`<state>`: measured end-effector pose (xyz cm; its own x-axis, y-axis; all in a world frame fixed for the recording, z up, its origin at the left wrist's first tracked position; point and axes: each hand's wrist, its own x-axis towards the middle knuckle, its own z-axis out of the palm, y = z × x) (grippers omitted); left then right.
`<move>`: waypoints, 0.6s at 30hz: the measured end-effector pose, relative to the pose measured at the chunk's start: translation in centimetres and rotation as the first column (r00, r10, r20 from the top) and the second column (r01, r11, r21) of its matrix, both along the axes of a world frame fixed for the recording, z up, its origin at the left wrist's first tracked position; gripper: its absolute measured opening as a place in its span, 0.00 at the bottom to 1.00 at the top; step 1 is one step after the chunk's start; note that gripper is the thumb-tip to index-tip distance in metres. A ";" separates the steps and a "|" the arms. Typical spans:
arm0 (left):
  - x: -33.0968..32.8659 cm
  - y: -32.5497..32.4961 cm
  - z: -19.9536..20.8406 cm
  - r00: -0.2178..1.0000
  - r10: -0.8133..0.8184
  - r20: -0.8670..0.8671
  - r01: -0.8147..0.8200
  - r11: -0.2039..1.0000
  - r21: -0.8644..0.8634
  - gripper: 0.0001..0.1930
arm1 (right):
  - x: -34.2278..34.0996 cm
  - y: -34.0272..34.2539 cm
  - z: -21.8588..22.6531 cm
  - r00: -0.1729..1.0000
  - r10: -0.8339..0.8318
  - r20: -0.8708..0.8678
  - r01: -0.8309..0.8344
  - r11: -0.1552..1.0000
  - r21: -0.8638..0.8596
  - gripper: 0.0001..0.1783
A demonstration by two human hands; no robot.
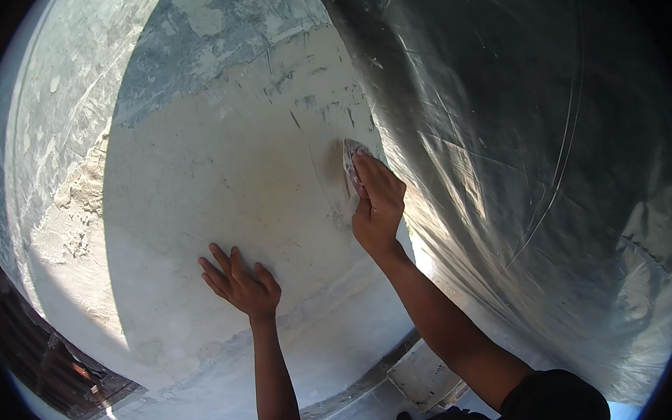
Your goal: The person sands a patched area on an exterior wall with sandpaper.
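Note:
My right hand (381, 199) is closed round a flat, worn pad (354, 161) with a mottled grey and purplish surface. The pad's edge rests against a patchy whitish wall (218, 171), close to the wall's right side. Its exact kind cannot be made out under my fingers. Lower and to the left, my left hand (244, 283) lies on the same wall with its fingers spread and nothing in it. Smudges and dark scratches mark the wall near the pad.
A large, creased, dark translucent plastic sheet (532, 144) hangs along the right, close to my right arm. Rough broken plaster (79, 226) shows on the sunlit left. A dark slatted opening (61, 365) lies lower left. A whitish container (423, 378) stands below, by the tiled floor (356, 409).

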<state>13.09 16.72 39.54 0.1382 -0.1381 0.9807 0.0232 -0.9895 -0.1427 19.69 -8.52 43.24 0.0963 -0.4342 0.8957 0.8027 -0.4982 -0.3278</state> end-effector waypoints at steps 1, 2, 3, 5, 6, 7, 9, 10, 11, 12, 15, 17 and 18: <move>0.0 -0.2 0.3 1.000 -0.002 0.008 0.002 1.000 0.004 0.25 | 1.5 -0.4 2.2 0.997 0.010 0.083 -0.011 1.000 0.015 0.33; 0.0 -0.5 0.6 1.000 -0.003 0.010 0.003 1.000 0.002 0.25 | 1.8 -0.2 2.9 0.996 0.008 0.086 -0.010 1.000 0.013 0.33; 0.2 -0.4 0.3 1.000 -0.004 0.002 0.004 1.000 -0.007 0.25 | 2.5 0.5 2.6 0.999 -0.051 0.018 0.052 0.997 -0.057 0.33; 0.7 -0.8 -0.2 1.000 -0.017 -0.009 0.017 1.000 -0.017 0.25 | 3.2 1.5 0.2 0.989 -0.120 -0.087 0.104 0.979 -0.173 0.34; 0.3 -0.1 -0.1 1.000 -0.006 -0.008 0.006 1.000 -0.012 0.25 | 2.6 3.2 -2.2 0.989 -0.098 -0.108 0.076 0.978 -0.193 0.34; 0.3 0.2 0.0 1.000 -0.005 -0.003 0.005 1.000 -0.012 0.25 | 1.6 4.6 -4.8 0.988 -0.087 -0.125 0.059 0.974 -0.217 0.34; 0.0 0.4 0.2 1.000 0.007 -0.003 -0.007 1.000 -0.008 0.25 | -1.7 6.3 -11.1 0.965 -0.026 -0.260 -0.054 0.954 -0.296 0.35; -0.2 0.3 0.1 1.000 0.007 -0.011 -0.007 1.000 -0.012 0.25 | -3.7 6.2 -13.9 0.956 -0.001 -0.295 -0.103 0.936 -0.336 0.34; -0.3 0.0 -0.1 1.000 0.004 -0.011 -0.004 1.000 -0.012 0.25 | -4.8 5.7 -15.4 0.944 0.020 -0.330 -0.150 0.916 -0.372 0.33; -0.3 -0.2 0.0 1.000 -0.008 0.004 0.008 1.000 -0.010 0.24 | -5.0 5.3 -15.2 0.945 0.020 -0.328 -0.148 0.917 -0.370 0.33; 0.1 -0.3 0.0 1.000 -0.019 0.011 0.019 1.000 -0.009 0.24 | -4.5 3.4 -10.2 0.982 0.093 -0.166 -0.135 0.955 -0.263 0.31; -0.3 0.2 0.0 1.000 -0.012 -0.011 0.012 1.000 -0.004 0.25 | -2.4 1.9 -2.9 0.999 0.038 -0.037 -0.044 0.981 -0.191 0.33; -0.1 0.2 -0.2 1.000 -0.010 -0.011 0.010 1.000 -0.007 0.25 | -1.2 1.3 0.0 1.000 -0.009 0.012 0.011 0.986 -0.167 0.31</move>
<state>12.96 16.96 39.37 0.1477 -0.1324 0.9801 0.0117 -0.9907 -0.1356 18.49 -7.22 43.21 0.0820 -0.2794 0.9567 0.8005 -0.5534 -0.2302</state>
